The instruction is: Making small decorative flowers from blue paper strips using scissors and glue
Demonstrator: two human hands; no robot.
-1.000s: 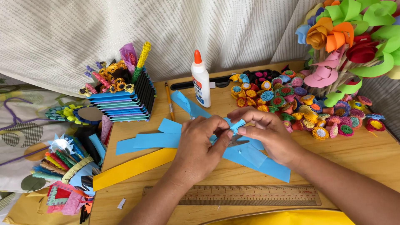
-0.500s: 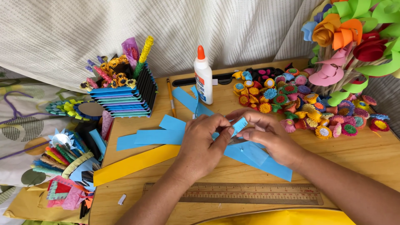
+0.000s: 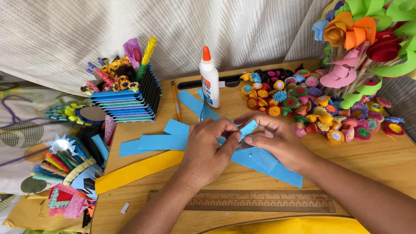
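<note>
Glue bottle [image 3: 209, 78] upright nr surface's [image 3: 381, 160] back edge, pencil [image 3: 176, 100] just left. Paper flowers [image 3: 320, 106] heaped at back right. Ruler [image 3: 260, 200] along front edge; yellow strip [image 3: 138, 171] front left.

Views: one only, head-worn; nothing shared with a second view.
Position: above the near edge of the table [image 3: 372, 160], at the person's head.
Direction: looks forward and steeply down; far side closes on a curtain [image 3: 130, 26].
Distance: close; forearms enter from the bottom edge, left hand [image 3: 208, 149] and right hand [image 3: 277, 141] meet near frame centre.
Coverage: ruler [image 3: 242, 200] near bottom, glue bottle [image 3: 209, 79] upper centre, paper flowers [image 3: 368, 39] cut off at top right.
Tilt: table edges run slightly skewed to the frame.
</note>
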